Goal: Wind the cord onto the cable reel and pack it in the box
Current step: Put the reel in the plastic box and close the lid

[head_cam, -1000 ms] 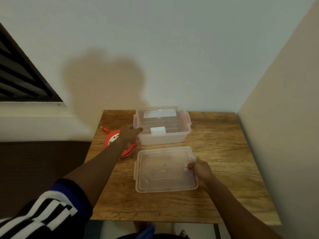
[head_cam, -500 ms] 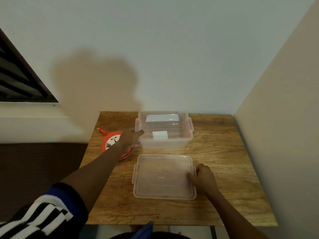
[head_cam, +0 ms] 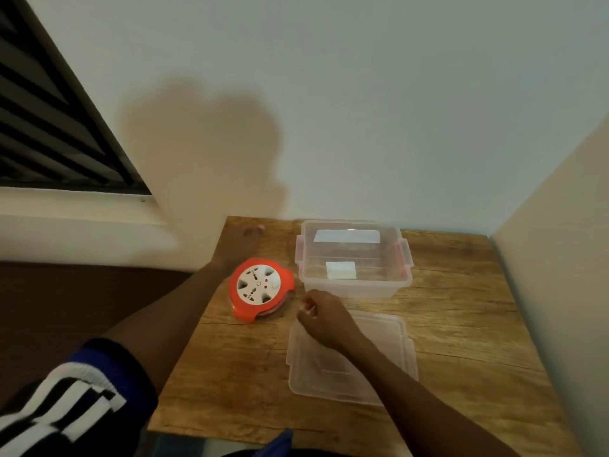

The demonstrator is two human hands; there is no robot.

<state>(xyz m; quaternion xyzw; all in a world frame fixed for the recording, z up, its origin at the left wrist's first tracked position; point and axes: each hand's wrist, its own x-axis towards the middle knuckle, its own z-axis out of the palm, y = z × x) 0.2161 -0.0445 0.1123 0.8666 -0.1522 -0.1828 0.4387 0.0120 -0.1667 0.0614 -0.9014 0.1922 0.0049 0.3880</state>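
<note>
On the desk (head_cam: 461, 324), cable reel (head_cam: 261, 289) is lying flat, socket face up, at nine o'clock of the box (head_cam: 354, 258).
Right hand (head_cam: 324, 316) is hovering, fingers curled, empty; left hand (head_cam: 242, 240) is blurred, grip unclear.

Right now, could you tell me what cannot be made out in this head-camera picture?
- Left hand: motion-blurred at the table's far edge; whether it holds anything cannot be told.
- Cord: none visible; the cable reel's body hides whether it is wound.
- Right hand: fingers curled, palm side hidden; a grip cannot be confirmed.
- Lid: partly covered by the right forearm.
- Labels on the box: too small to read.
</note>
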